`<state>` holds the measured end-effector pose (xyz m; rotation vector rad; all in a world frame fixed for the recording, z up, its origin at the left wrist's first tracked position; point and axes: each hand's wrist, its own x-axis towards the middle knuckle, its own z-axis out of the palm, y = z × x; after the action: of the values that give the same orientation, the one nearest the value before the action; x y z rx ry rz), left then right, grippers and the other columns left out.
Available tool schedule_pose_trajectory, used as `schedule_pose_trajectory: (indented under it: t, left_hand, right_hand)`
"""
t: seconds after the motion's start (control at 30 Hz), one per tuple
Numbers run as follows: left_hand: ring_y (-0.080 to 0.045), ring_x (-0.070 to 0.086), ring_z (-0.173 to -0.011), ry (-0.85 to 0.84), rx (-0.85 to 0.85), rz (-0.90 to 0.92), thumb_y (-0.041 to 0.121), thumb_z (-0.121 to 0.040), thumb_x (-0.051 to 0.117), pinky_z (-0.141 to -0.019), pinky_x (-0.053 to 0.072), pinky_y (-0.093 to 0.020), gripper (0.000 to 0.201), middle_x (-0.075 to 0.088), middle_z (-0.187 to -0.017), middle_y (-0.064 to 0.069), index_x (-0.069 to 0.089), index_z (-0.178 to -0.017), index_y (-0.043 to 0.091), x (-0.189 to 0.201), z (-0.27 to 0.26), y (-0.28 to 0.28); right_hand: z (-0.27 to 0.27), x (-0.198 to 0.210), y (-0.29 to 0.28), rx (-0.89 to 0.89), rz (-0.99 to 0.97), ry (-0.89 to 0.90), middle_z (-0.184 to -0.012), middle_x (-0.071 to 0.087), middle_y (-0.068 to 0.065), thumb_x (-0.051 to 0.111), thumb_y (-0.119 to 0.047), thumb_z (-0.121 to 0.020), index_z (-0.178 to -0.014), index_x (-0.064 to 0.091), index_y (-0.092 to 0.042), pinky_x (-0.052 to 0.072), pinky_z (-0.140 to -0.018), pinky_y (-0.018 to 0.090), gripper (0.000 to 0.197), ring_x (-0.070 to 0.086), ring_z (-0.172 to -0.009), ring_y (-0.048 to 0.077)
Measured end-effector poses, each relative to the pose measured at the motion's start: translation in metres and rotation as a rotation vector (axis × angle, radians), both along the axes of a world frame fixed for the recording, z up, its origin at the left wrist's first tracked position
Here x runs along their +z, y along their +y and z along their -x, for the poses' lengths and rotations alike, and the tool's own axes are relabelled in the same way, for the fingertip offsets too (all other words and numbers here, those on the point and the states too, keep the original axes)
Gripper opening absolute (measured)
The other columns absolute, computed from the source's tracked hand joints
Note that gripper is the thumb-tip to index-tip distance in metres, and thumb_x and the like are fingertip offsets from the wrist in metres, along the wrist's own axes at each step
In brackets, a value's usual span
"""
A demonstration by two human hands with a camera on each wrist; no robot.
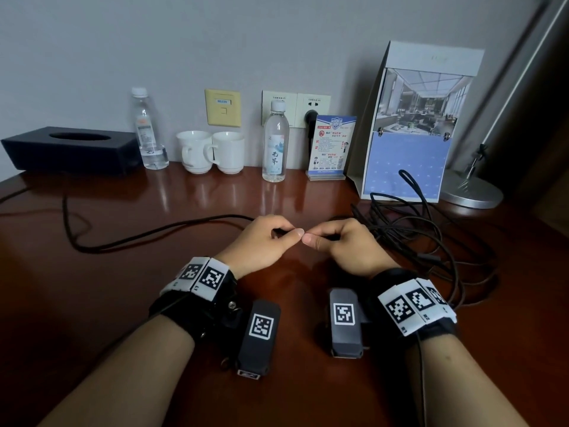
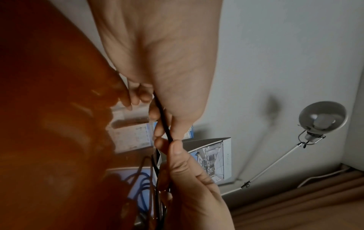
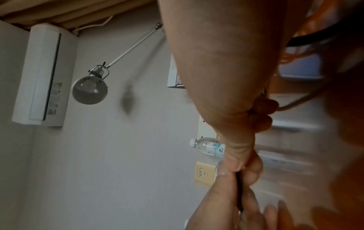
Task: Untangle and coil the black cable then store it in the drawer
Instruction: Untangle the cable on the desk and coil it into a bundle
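A thin black cable (image 1: 147, 234) runs across the brown desk (image 1: 92, 303) from the left and ends in a tangled heap (image 1: 409, 229) at the right. My left hand (image 1: 261, 241) and right hand (image 1: 341, 245) meet at the desk's middle, thumbs almost touching. Each pinches the same stretch of cable between thumb and curled fingers. In the left wrist view the cable (image 2: 163, 123) passes through my left hand (image 2: 163, 93) into the right hand (image 2: 177, 163). In the right wrist view the cable (image 3: 239, 194) shows between the two thumbs. No drawer is in view.
Along the wall stand a black tissue box (image 1: 70, 149), two water bottles (image 1: 275, 143), two white cups (image 1: 212, 152), a small sign card (image 1: 332, 147), a large brochure stand (image 1: 412, 124) and a lamp base (image 1: 471, 189). A plug (image 1: 311, 117) sits in the wall socket.
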<state>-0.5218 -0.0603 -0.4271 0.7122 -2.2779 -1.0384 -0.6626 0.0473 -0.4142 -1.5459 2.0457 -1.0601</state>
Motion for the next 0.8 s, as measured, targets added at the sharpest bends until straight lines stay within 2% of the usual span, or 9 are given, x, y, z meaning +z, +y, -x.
schedule_pose_trajectory:
  t: [0.1,0.17,0.3,0.4,0.43,0.53,0.63,0.73,0.8]
  left_hand:
    - [-0.001,0.051,-0.059,0.015,0.083,-0.055,0.048,-0.081,0.07,-0.059,0.036,-0.019,0.029,0.056,-0.063,0.014,0.065,-0.073,0.02,0.005,-0.004,-0.003]
    - [-0.008,0.054,-0.061,0.097,0.124,-0.152,0.056,-0.068,0.077,-0.065,0.042,-0.025,0.041,0.054,-0.058,0.011,0.059,-0.062,0.02,0.01,-0.011,-0.006]
    - [-0.011,0.04,-0.054,0.337,0.239,-0.268,0.038,-0.063,0.086,-0.065,0.035,-0.032,0.053,0.033,-0.044,0.015,0.042,-0.039,0.022,0.019,-0.027,-0.023]
    - [-0.015,0.043,-0.058,0.547,0.281,-0.387,0.027,-0.058,0.088,-0.063,0.029,-0.033,0.056,0.029,-0.052,0.007,0.034,-0.042,0.024,0.023,-0.038,-0.037]
    - [-0.013,0.044,-0.057,0.596,0.321,-0.41,0.022,-0.059,0.087,-0.06,0.029,-0.032,0.056,0.032,-0.053,0.005,0.033,-0.043,0.024,0.023,-0.041,-0.041]
    - [-0.017,0.049,-0.056,0.643,0.534,-0.365,0.017,-0.062,0.084,-0.056,0.031,-0.03,0.048,0.05,-0.054,-0.003,0.039,-0.043,0.022,0.02,-0.051,-0.054]
    - [-0.017,0.042,-0.055,0.633,0.734,-0.326,0.021,-0.066,0.084,-0.056,0.033,-0.027,0.04,0.048,-0.045,0.008,0.047,-0.051,0.02,0.014,-0.063,-0.065]
    - [-0.016,0.047,-0.061,0.437,0.661,-0.269,0.029,-0.076,0.078,-0.063,0.038,-0.028,0.023,0.056,-0.062,0.003,0.061,-0.066,0.018,0.002,-0.059,-0.065]
    - [-0.015,0.05,-0.06,0.388,0.533,-0.232,0.022,-0.087,0.069,-0.056,0.04,-0.021,0.009,0.064,-0.077,-0.001,0.066,-0.079,0.018,0.001,-0.048,-0.058]
  right_hand:
    - [0.005,-0.005,-0.002,-0.002,0.006,-0.069,-0.091,0.072,-0.024,0.052,-0.091,-0.054,-0.087,0.072,-0.052,0.027,-0.11,0.06,0.055,0.062,-0.107,0.009]
    - [0.01,-0.007,0.0,-0.052,0.016,-0.096,-0.093,0.072,-0.027,0.051,-0.093,-0.054,-0.088,0.072,-0.053,0.024,-0.111,0.06,0.056,0.061,-0.112,0.01]
    - [0.018,-0.009,0.005,-0.244,-0.018,-0.049,-0.068,0.067,-0.031,0.065,-0.062,-0.078,-0.081,0.069,-0.06,0.03,-0.111,0.053,0.006,0.065,-0.105,0.024]
    - [0.026,-0.009,0.007,-0.364,-0.051,0.002,-0.072,0.069,-0.014,0.062,-0.055,-0.086,-0.09,0.072,-0.049,0.02,-0.106,0.033,0.012,0.064,-0.105,0.024]
    - [0.027,-0.007,0.009,-0.401,-0.079,0.044,-0.081,0.072,-0.008,0.059,-0.054,-0.088,-0.095,0.072,-0.045,0.02,-0.1,0.033,0.018,0.062,-0.108,0.024]
    - [0.031,-0.004,0.012,-0.511,-0.14,0.145,-0.1,0.073,0.001,0.057,-0.053,-0.09,-0.102,0.071,-0.041,0.023,-0.103,0.037,0.023,0.056,-0.115,0.024]
    - [0.036,-0.005,0.013,-0.611,-0.137,0.146,-0.107,0.071,0.001,0.058,-0.049,-0.09,-0.102,0.072,-0.037,0.024,-0.102,0.038,0.023,0.054,-0.118,0.026]
    - [0.037,-0.004,0.014,-0.668,-0.093,0.156,-0.112,0.07,0.004,0.058,-0.045,-0.091,-0.103,0.073,-0.03,0.025,-0.102,0.039,0.024,0.054,-0.117,0.03]
    - [0.034,0.0,0.013,-0.683,-0.062,0.163,-0.112,0.069,0.008,0.056,-0.045,-0.092,-0.103,0.072,-0.027,0.026,-0.102,0.04,0.026,0.053,-0.117,0.032]
